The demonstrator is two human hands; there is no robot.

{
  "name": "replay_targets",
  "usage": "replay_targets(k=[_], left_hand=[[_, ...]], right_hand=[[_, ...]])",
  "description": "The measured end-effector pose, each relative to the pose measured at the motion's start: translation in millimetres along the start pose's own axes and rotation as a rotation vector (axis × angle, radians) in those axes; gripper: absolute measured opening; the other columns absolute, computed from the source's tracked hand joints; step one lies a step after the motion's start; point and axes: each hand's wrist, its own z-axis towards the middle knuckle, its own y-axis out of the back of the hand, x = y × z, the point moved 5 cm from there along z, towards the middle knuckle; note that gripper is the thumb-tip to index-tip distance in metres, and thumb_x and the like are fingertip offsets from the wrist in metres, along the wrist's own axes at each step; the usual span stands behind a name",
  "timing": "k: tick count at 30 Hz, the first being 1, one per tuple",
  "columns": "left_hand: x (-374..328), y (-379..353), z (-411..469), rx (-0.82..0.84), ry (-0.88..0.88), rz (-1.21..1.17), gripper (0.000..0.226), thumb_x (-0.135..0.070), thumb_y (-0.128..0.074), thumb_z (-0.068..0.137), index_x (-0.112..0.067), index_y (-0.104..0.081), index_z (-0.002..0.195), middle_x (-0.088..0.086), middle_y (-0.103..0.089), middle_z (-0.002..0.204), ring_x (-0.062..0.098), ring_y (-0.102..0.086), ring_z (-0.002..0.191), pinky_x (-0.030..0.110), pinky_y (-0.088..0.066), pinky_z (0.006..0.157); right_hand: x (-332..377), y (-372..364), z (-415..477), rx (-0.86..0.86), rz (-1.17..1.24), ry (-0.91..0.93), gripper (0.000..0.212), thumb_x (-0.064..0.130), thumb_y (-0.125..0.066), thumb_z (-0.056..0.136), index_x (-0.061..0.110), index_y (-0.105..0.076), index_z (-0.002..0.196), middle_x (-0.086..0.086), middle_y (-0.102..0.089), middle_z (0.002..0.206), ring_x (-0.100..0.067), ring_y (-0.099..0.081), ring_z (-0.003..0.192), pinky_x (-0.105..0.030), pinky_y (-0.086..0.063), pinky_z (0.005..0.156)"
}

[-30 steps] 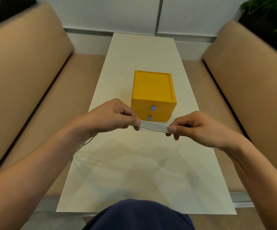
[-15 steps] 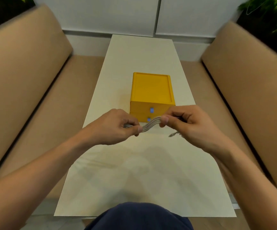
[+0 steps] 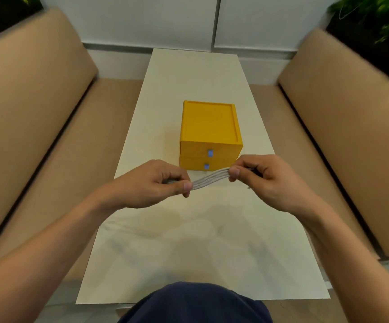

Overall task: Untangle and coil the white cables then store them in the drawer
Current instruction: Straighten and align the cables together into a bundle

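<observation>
White cable bundle (image 3: 211, 179): pinched at both ends, left hand (image 3: 151, 185), right hand (image 3: 262, 177). Risk: strands slip, re-tangling; yellow drawer unit (image 3: 209, 136) shut.

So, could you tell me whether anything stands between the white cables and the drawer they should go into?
No object lies between them, but both drawers of the yellow drawer box are closed, and the left hand and right hand pinch the white cables, so neither is free to open one.

A long cream worktop (image 3: 195, 73) is flanked by a tan left bench (image 3: 32, 101) and a matching right bench (image 3: 352, 117); behind, a white panelled wall (image 3: 142, 19) is edged by green foliage (image 3: 375, 15).
</observation>
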Motion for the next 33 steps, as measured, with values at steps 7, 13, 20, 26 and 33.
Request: replay_targets(k=[7,13,20,26,33], left_hand=[[-3.4,2.4,-7.8,0.277,0.107,0.004,0.043,-0.049,-0.048,0.103,-0.013,-0.063,0.085,0.0,-0.067,0.074,0.017,-0.063,0.065,0.027,-0.051,0.066],[-22.4,-11.9,7.9,0.156,0.056,-0.148,0.03,-0.042,-0.056,0.102,-0.014,-0.069,0.103,0.0,-0.075,0.091,0.015,-0.075,0.082,0.034,-0.057,0.08],[-27.3,-9.9,12.5,-0.016,0.019,-0.118,0.02,-0.031,-0.065,0.099,-0.023,-0.076,0.085,-0.004,-0.066,0.062,0.001,-0.048,0.054,0.014,-0.036,0.054],[-26.7,-9.3,10.4,0.035,0.083,-0.045,0.02,-0.032,-0.067,0.098,-0.022,-0.078,0.084,0.001,-0.071,0.065,0.002,-0.04,0.045,0.014,-0.031,0.045],[-25.1,-5.3,14.3,0.02,0.108,0.001,0.024,-0.035,-0.067,0.098,-0.026,-0.076,0.078,-0.001,-0.072,0.066,0.002,-0.043,0.049,0.019,-0.034,0.05]], right_hand=[[8.4,-7.2,1.0,0.083,-0.034,0.006,0.024,0.039,-0.058,0.102,0.028,-0.073,0.087,0.002,-0.05,0.06,-0.02,-0.045,0.058,-0.054,-0.052,0.064],[14.7,-12.7,2.8,0.105,-0.072,0.019,0.023,0.035,-0.058,0.102,0.024,-0.072,0.087,0.013,-0.048,0.054,-0.009,-0.039,0.051,-0.023,-0.027,0.049],[4.0,-15.7,-0.5,0.255,0.047,-0.089,0.018,0.041,-0.062,0.098,0.028,-0.074,0.102,0.01,-0.069,0.076,-0.005,-0.059,0.062,-0.03,-0.048,0.059],[-9.7,-11.4,-3.5,0.32,0.211,-0.191,0.01,0.023,-0.078,0.089,0.017,-0.077,0.097,-0.006,-0.078,0.087,-0.022,-0.071,0.079,-0.036,-0.057,0.077],[-8.9,-5.5,-2.1,0.189,0.172,-0.191,0.025,0.041,-0.078,0.08,0.023,-0.081,0.096,0.0,-0.078,0.084,-0.02,-0.073,0.081,-0.043,-0.061,0.081]])
